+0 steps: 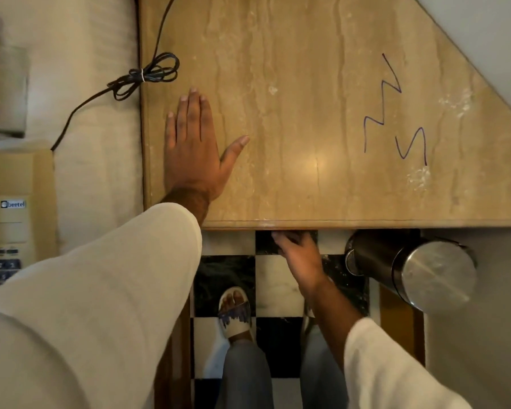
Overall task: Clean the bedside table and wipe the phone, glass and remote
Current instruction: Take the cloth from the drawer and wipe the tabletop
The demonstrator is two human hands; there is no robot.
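The bedside table [307, 98] has a beige marble top with purple pen scribbles [396, 113] and white smudges on its right part. My left hand [192, 149] lies flat and open on the top near its left edge. My right hand [298, 252] reaches below the table's front edge, fingers curled under the rim and partly hidden. A cream landline phone [9, 214] lies on the bed at the left, and a clear glass [6, 90] stands behind it. The remote is not in view.
A bundled black cord [145, 75] crosses the table's left edge onto the white bedding [95, 143]. A steel cylindrical bin [410, 267] stands on the checkered floor at the right. My sandalled foot [236, 311] is below the table's front.
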